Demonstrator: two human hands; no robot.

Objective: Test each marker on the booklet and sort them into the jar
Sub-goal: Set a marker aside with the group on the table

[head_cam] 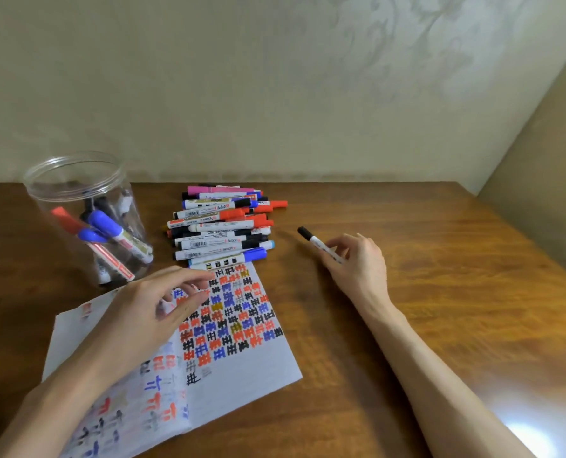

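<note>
An open booklet [242, 368] covered in red, blue and black test marks lies on the wooden table [456, 292]. My left hand [149, 312] hovers over its left page with fingers loosely spread and holds nothing. To the right of the booklet, my right hand [357, 262] grips a white marker with a black cap [314, 241], its cap pointing to the upper left. A pile of markers [222, 226] lies behind the booklet. The clear plastic jar [76, 180] stands at the left with several markers inside.
A pale patterned wall runs behind the table, and a second wall closes in on the right. Bare wood stretches to the right of my right hand and toward the front edge.
</note>
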